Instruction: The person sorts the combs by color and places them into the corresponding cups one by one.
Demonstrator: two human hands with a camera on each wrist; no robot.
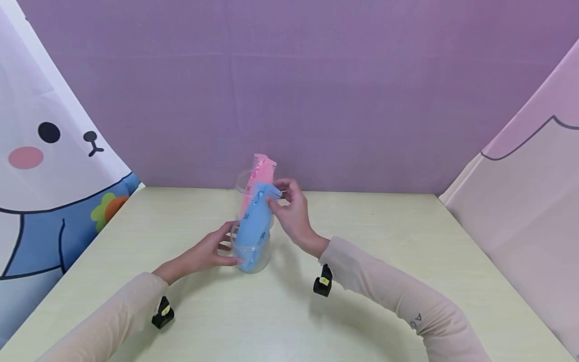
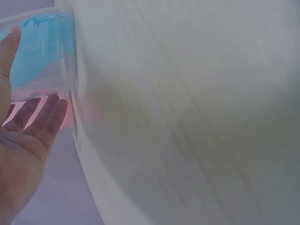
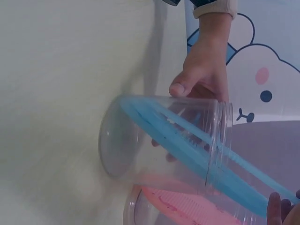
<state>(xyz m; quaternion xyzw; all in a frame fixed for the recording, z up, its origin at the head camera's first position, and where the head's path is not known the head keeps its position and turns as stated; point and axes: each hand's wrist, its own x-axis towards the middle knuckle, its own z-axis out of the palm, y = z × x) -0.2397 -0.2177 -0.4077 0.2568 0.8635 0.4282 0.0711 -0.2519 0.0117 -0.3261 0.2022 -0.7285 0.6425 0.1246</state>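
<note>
In the head view, a clear plastic jar (image 1: 265,259) stands upright on the table with blue combs (image 1: 253,226) leaning inside it. My left hand (image 1: 212,250) holds this jar low on its side, thumb in front and fingers behind. At the combs' upper ends, above the rim, my right hand (image 1: 293,211) pinches between thumb and fingers. The right wrist view shows two blue lengths (image 3: 187,150) slanting from the jar's base out past its mouth. Directly behind stands a second clear jar (image 1: 243,180), holding pink combs (image 1: 263,172) that stick up over its rim.
The pale table (image 1: 362,301) ends at a purple cloth backdrop (image 1: 362,100). A printed cartoon cloth (image 1: 54,166) hangs on the left and a pink and white one (image 1: 534,201) on the right. A small black device (image 1: 322,281) hangs under the right wrist.
</note>
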